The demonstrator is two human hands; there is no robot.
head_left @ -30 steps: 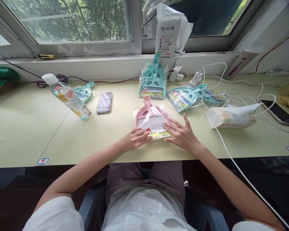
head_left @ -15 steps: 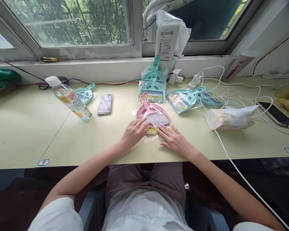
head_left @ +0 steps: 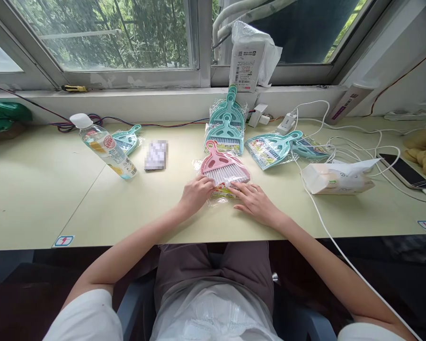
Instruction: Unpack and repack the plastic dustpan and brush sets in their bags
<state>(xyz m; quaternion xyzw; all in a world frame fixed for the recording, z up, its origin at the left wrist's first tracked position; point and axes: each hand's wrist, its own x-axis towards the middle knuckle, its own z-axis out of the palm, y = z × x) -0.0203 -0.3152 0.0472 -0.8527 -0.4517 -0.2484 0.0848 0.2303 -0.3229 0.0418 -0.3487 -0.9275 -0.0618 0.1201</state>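
The pink dustpan and brush set lies on the worktop right in front of you, between the front and back edges. Its handle points to the back edge, so the wide end faces you, where both hands can reach it. Your left hand has bent fingers at the clear bag's near left corner; I cannot tell if they pinch it. Your right hand is open, with fingers spread on the label, perhaps to stop the bag sliding. Green sets are piled just behind, by the back edge. The bottle stands to the left, well apart from your hands, maybe so it won't get knocked.
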